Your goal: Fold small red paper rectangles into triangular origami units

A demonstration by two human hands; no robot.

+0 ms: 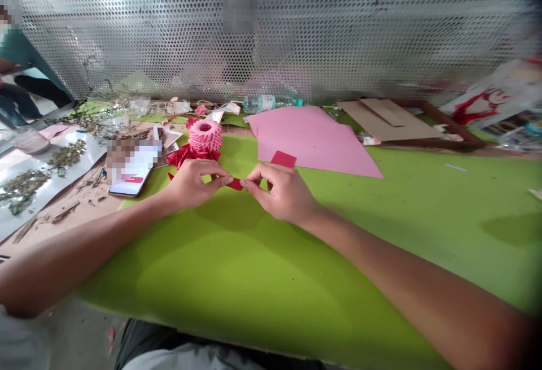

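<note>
**On a big green sheet (237,279): small red paper piece (235,184) pinched between both hands**

So the red paper piece sits right in the middle of the shot, just above the green sheet, held up by the fingertips of both hands. The left hand (188,185) is curled in and gripping one end, and the right hand (279,192) is closed around the other end, so neither one is relaxed. Part of the piece is hidden behind the fingers, so I can't make out its exact shape.

Just past the left hand there's a pink folded paper ring (205,135) with a hole in the top, sitting on a messy pile of red paper scraps (190,156). Just past the right hand, a red paper square (283,159) lies on the edge of a large pink sheet (313,138).

Further back you've got a plastic bottle (262,103) lying against a metal mesh screen (271,31), plus some flat cardboard (385,121) off to the right. Over on the left, there's a phone (127,188) and some dried plants (25,189) on a white sheet. A person in a teal sleeve (21,53) is at the far upper left.
</note>
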